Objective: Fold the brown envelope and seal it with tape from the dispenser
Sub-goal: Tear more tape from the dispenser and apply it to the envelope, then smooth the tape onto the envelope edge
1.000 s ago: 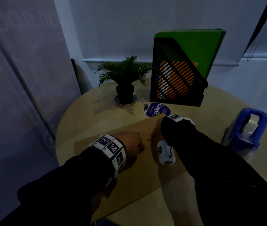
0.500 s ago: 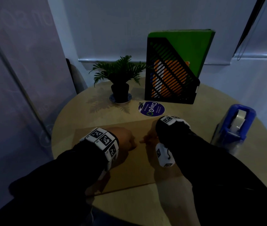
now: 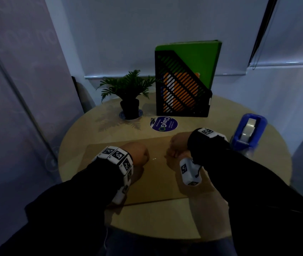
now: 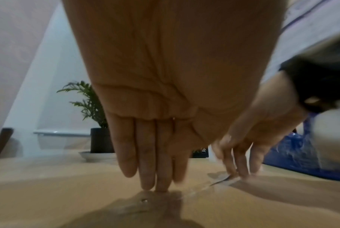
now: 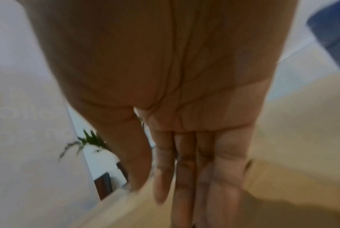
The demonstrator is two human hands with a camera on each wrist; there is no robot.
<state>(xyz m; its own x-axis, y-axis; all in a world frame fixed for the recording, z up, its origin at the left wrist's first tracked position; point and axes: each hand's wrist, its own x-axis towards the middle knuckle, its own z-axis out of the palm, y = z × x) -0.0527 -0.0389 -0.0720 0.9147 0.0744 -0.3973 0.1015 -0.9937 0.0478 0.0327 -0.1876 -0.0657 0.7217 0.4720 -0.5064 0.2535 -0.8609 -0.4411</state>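
Note:
The brown envelope (image 3: 158, 180) lies flat on the round wooden table (image 3: 258, 172), in front of me. My left hand (image 3: 139, 156) presses straight fingers (image 4: 153, 177) down on it at the left of its middle. My right hand (image 3: 178, 145) presses straight fingers (image 5: 184, 185) on it a little to the right. A strip of clear tape (image 4: 220, 182) lies on the envelope under the right fingertips. The blue tape dispenser (image 3: 248, 131) stands at the right edge of the table, just beyond my right wrist.
A small potted plant (image 3: 128, 97) on a saucer stands at the back left. A black mesh file holder (image 3: 182, 89) with a green folder stands at the back centre. A round purple sticker (image 3: 163, 123) lies in front of it. Walls close the table in behind.
Both hands stay pressed on the envelope. The right hand has shifted to the right, widening the gap between the hands. The head view has moved.

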